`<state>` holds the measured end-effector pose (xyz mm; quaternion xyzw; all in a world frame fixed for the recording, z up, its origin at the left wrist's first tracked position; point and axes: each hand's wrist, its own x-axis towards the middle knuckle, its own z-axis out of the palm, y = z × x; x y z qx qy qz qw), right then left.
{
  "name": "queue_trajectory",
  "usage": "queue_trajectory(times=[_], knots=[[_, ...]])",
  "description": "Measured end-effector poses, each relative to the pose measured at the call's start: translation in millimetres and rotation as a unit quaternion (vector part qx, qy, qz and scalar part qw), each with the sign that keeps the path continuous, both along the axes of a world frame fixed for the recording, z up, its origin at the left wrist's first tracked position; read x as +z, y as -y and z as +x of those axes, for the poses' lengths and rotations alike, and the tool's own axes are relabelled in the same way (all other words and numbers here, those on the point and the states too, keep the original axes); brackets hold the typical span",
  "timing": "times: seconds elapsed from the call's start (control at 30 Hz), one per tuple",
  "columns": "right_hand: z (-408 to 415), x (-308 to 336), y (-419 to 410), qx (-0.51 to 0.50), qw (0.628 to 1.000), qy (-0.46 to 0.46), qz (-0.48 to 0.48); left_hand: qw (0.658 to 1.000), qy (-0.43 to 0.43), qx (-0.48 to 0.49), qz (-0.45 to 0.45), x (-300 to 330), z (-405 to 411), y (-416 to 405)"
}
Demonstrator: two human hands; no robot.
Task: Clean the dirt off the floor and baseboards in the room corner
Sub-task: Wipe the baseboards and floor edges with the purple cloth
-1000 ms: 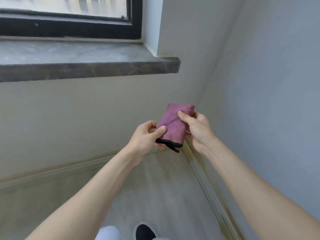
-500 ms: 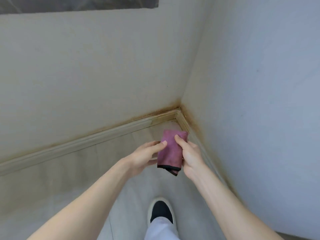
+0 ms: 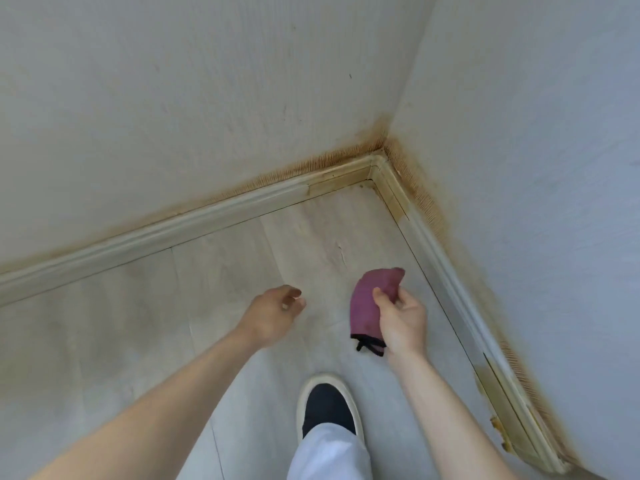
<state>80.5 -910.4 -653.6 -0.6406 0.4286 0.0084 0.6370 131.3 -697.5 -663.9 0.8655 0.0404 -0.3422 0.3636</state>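
Note:
A folded purple cloth [image 3: 366,303] with a black edge hangs above the pale wood-look floor [image 3: 242,271], held by my right hand [image 3: 401,315] with thumb and fingers curled round it. My left hand [image 3: 275,313] hovers apart from the cloth to its left, fingers loosely curled and holding nothing. The room corner [image 3: 379,157] lies beyond the hands. Brownish dirt stains the left baseboard [image 3: 194,220], the right baseboard [image 3: 446,265] and the wall just above both.
My foot in a dark shoe with a white sole [image 3: 327,407] stands on the floor below the hands, a pale trouser leg [image 3: 329,452] above it. White walls [image 3: 207,98] close in on the left and right.
My left hand has let go of the cloth and moved left. The view has tilted down toward the floor corner, and the cloth has come lower in my right hand alone.

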Motion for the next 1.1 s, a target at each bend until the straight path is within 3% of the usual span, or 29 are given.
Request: queue_trajectory(times=[0.07,0.13,0.23,0.3,0.53,0.93,1.1], knots=[[10,-5,30,0.072,0.976,0.033,-0.204,0.999,0.052,0.006,0.012,-15,5,-6],[22,-17,48,0.178,0.91,0.017,-0.375,0.992,0.118,-0.024,0.037,-28,14,-11],[26,-55,46,0.351,0.794,-0.041,-0.494,0.975,0.182,-0.091,0.086,-44,29,-18],[20,-80,42,0.42,0.748,-0.047,-0.512,0.959,0.214,-0.14,0.127,-55,42,-22],[32,-104,57,0.419,0.742,-0.057,-0.52,0.904,0.278,-0.254,0.202,-97,68,-34],[165,-99,25,0.384,0.737,-0.079,-0.551,0.893,0.328,-0.232,0.201,-108,68,-33],[109,-88,37,0.39,0.718,-0.094,-0.569,0.894,0.332,-0.228,0.197,-109,70,-34]])
